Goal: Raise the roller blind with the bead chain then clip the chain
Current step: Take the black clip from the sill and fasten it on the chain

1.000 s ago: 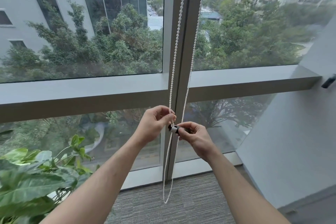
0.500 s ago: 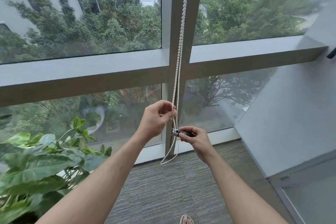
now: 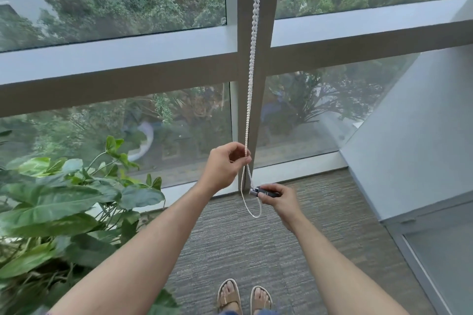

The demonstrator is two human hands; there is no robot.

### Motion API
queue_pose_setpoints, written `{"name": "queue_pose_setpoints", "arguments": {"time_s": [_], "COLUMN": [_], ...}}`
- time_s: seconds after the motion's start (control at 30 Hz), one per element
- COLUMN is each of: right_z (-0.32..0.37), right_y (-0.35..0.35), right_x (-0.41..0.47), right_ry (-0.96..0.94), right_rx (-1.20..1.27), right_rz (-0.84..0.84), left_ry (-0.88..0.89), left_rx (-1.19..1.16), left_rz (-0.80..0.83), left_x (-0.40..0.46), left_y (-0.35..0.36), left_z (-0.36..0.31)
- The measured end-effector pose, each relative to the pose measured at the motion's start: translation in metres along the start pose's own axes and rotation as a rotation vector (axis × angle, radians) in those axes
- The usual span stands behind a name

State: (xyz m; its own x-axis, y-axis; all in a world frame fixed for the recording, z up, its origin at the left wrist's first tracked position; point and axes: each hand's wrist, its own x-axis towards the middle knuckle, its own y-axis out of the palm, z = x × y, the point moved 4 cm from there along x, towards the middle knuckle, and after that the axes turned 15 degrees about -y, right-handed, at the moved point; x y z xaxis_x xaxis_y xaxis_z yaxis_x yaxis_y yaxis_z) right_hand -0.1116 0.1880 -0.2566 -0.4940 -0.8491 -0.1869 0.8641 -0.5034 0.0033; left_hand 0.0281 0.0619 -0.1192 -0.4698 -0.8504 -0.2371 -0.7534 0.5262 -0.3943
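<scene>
One bead chain (image 3: 252, 59), one clip (image 3: 263, 191), two hands, one plant (image 3: 64, 202).

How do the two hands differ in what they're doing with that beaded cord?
The left hand is higher and pinches the bead chain itself; the right hand is lower and grips a small dark clip on the chain. The left hand takes the two strands where they hang together; the right hand's clip sits just above the chain's bottom loop. Both hands have curled fingers and work in front of the window frame.
</scene>
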Motion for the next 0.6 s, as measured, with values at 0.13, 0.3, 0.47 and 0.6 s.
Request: {"name": "queue_pose_setpoints", "arguments": {"time_s": [0.13,0.3,0.47,0.6], "right_z": [-0.034,-0.084,-0.146,-0.205], "right_y": [-0.008,-0.019,-0.022,-0.023], "right_x": [-0.001,0.009,0.025,0.036], "right_ry": [0.024,-0.025,-0.049,-0.028], "right_rx": [-0.089,-0.28,-0.44,-0.495], "right_rz": [0.01,0.057,0.134,0.12], "left_ry": [-0.023,-0.03,0.023,0.046], "left_rx": [0.028,0.047,0.048,0.018], "left_rz": [-0.006,-0.014,-0.051,-0.056], "left_x": [0.005,0.018,0.035,0.044], "left_y": [0.023,0.05,0.071,0.086], "left_z": [0.03,0.074,0.112,0.142]}}
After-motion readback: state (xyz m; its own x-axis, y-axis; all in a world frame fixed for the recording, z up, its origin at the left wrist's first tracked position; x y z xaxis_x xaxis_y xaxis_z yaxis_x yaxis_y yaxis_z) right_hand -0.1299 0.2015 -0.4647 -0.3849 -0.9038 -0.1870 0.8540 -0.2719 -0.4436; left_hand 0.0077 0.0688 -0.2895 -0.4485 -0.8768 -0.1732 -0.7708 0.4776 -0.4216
